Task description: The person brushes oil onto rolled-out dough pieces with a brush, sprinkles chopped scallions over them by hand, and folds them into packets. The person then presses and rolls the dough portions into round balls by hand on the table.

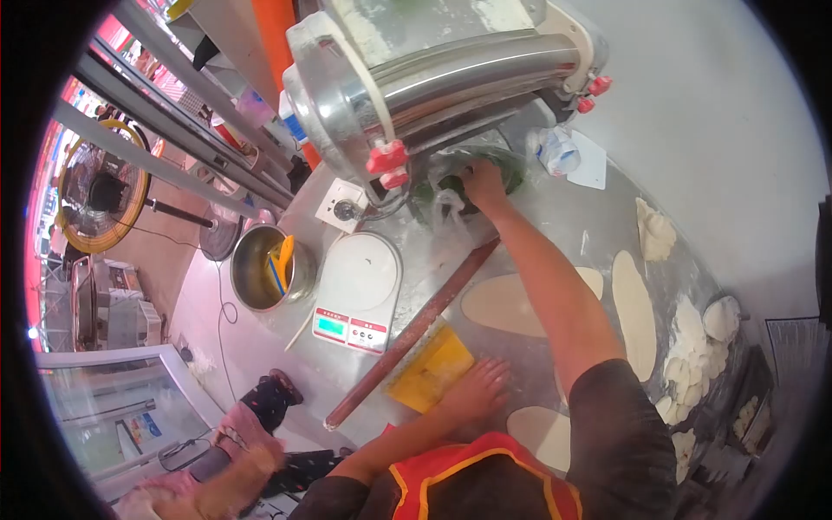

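Lower centre: left hand point(477, 392), fingers loosely spread, beside flat yellow rectangular sheet point(431, 368) | Upper centre: right hand point(483, 184) in clear, green-tinged plastic bag point(449, 212); can't tell fingers' grip

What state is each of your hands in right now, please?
Left hand: open, resting flat on the table, with nothing visibly held.
Right hand: curled at the plastic bag; whether it grips anything cannot be told.

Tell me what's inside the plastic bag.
Dark green stuff shows in the bag, with the right hand at its opening. I can't tell what it is. Whatever lies beneath the hand and deeper in the bag is covered.
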`<state>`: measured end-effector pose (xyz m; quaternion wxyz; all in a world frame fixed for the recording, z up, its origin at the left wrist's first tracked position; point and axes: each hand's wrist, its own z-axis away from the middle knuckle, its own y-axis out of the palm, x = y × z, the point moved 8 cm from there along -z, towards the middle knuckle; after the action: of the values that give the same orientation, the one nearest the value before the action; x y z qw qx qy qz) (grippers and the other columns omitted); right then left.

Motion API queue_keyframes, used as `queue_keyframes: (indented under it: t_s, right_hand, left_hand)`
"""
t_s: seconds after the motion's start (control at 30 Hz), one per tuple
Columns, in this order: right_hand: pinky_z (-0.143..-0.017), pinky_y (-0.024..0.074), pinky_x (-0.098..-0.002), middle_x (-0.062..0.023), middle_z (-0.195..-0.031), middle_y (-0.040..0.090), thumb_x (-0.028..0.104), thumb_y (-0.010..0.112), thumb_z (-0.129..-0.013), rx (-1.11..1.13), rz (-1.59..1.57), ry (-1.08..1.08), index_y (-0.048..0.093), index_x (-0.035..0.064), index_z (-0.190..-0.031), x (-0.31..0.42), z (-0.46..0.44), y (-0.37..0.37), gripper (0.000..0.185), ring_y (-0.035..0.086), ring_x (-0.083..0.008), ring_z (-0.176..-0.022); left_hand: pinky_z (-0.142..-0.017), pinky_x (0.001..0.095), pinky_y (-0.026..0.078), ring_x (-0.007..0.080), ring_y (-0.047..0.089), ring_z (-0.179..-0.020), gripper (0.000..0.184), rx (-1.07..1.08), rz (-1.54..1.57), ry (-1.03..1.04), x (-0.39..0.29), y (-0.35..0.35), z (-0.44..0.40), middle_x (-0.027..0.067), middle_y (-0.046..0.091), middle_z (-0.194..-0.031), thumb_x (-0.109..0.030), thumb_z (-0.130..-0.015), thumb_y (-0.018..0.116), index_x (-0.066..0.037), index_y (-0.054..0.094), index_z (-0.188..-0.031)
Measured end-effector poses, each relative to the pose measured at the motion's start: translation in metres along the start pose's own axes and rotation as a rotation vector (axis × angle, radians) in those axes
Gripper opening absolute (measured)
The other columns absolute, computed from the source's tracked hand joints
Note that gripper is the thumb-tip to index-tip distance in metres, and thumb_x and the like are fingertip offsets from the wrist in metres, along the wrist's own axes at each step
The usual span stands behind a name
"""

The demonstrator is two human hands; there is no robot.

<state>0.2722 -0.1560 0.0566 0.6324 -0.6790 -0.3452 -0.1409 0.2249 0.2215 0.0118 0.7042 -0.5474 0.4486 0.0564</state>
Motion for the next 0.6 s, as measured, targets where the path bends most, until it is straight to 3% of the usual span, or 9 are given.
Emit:
queue_keyframes:
  t_s: [0.1, 0.13, 0.23, 0.27, 0.37, 0.43, 0.5, 0.6]
  right_hand:
    - [-0.075, 0.0491, -0.0429, -0.0247, -0.081, 0.064, 0.023, 0.063, -0.081, 0.165, -0.237, 0.167, 0.069, -0.0020, -0.087, 0.010, 0.014, -0.020, 0.027, 0.064, -0.0370, -0.082]
    - [-0.077, 0.0468, -0.0426, -0.0225, -0.083, 0.066, 0.033, 0.068, -0.077, -0.014, -0.180, 0.064, 0.069, 0.0001, -0.088, 0.002, 0.010, -0.020, 0.035, 0.063, -0.0376, -0.084]
    - [-0.079, 0.0456, -0.0431, -0.0231, -0.083, 0.065, 0.034, 0.067, -0.077, -0.030, -0.161, -0.034, 0.069, -0.0019, -0.086, -0.018, 0.009, -0.006, 0.037, 0.062, -0.0382, -0.086]
    - [-0.074, 0.0480, -0.0429, -0.0228, -0.085, 0.065, 0.033, 0.070, -0.075, -0.153, -0.175, -0.004, 0.069, -0.0022, -0.082, -0.029, 0.007, -0.003, 0.036, 0.063, -0.0351, -0.082]
    - [-0.074, 0.0486, -0.0409, -0.0215, -0.084, 0.066, 0.029, 0.071, -0.074, 0.100, -0.512, 0.291, 0.069, -0.0010, -0.083, -0.031, 0.020, -0.002, 0.032, 0.063, -0.0342, -0.075]
    - [-0.056, 0.0480, -0.0346, -0.0135, -0.071, 0.066, 0.023, 0.068, -0.076, 0.043, -0.685, 0.397, 0.068, -0.0022, -0.082, -0.033, 0.034, -0.014, 0.026, 0.060, -0.0244, -0.056]
    - [-0.049, 0.0443, -0.0294, -0.0056, -0.070, 0.063, 0.023, 0.067, -0.078, 0.067, -1.016, 0.514, 0.068, 0.0010, -0.083, -0.031, 0.054, -0.026, 0.023, 0.056, -0.0155, -0.054]
    - [-0.048, 0.0398, -0.0258, -0.0009, -0.071, 0.061, 0.023, 0.067, -0.080, 0.150, -1.311, 0.456, 0.067, 0.0053, -0.092, -0.033, 0.102, -0.077, 0.021, 0.052, -0.0109, -0.054]
  left_hand:
    - [-0.110, 0.0437, 0.025, 0.0310, 0.037, -0.130, 0.046, 0.034, 0.001, -0.018, -0.001, 0.001, -0.001, 0.0182, 0.046, -0.133, -0.030, -0.088, 0.053, 0.003, 0.052, -0.120]
    - [-0.110, 0.0437, 0.025, 0.0311, 0.037, -0.129, 0.046, 0.044, 0.004, -0.023, -0.002, 0.000, -0.002, 0.0183, 0.046, -0.133, -0.030, -0.088, 0.053, 0.003, 0.052, -0.120]
    - [-0.110, 0.0434, 0.026, 0.0317, 0.038, -0.128, 0.047, 0.021, -0.073, 0.036, -0.001, 0.013, 0.000, 0.0187, 0.047, -0.132, -0.030, -0.087, 0.054, 0.003, 0.052, -0.120]
    - [-0.110, 0.0437, 0.026, 0.0319, 0.039, -0.127, 0.047, 0.027, -0.085, 0.033, 0.002, 0.017, 0.000, 0.0187, 0.047, -0.132, -0.030, -0.087, 0.055, 0.003, 0.052, -0.120]
    - [-0.109, 0.0445, 0.027, 0.0326, 0.040, -0.126, 0.046, 0.047, -0.125, 0.027, 0.003, 0.023, 0.003, 0.0188, 0.048, -0.131, -0.029, -0.086, 0.056, 0.003, 0.052, -0.119]
    - [-0.109, 0.0453, 0.028, 0.0329, 0.041, -0.125, 0.046, 0.040, -0.142, 0.036, 0.001, 0.019, 0.003, 0.0187, 0.049, -0.130, -0.028, -0.085, 0.058, 0.003, 0.052, -0.119]
    - [-0.108, 0.0461, 0.030, 0.0334, 0.042, -0.124, 0.046, -0.016, -0.121, 0.024, -0.006, 0.005, 0.002, 0.0186, 0.049, -0.128, -0.027, -0.083, 0.060, 0.002, 0.052, -0.118]
    - [-0.106, 0.0469, 0.032, 0.0341, 0.044, -0.122, 0.048, -0.089, -0.103, 0.039, -0.006, -0.001, 0.001, 0.0185, 0.051, -0.127, -0.026, -0.080, 0.064, 0.001, 0.052, -0.118]
